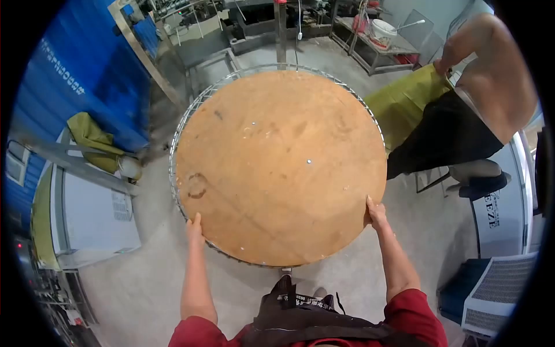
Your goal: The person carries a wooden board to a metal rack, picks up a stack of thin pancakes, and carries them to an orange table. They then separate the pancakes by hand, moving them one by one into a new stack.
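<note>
A large round wooden board (277, 191) fills the middle of the head view, tan, with stains and a dark ring mark at its left. Two small shiny spots show on its surface. Around its edge a metal lattice rim (175, 144) sticks out, mostly at the left and far side; what lies under the board is hidden. My left hand (195, 226) grips the near-left edge, thumb on top and fingers out of sight below. Gripping the near-right edge is my right hand (376, 213), also with its thumb on top.
Another person (491, 75) bends at the right, a hand on a yellow-green cloth (404, 104). A white freezer-like box (95, 211) stands at left, near blue sheeting (87, 75). A metal bench (373, 58) with a white bucket (383, 33) is at the back.
</note>
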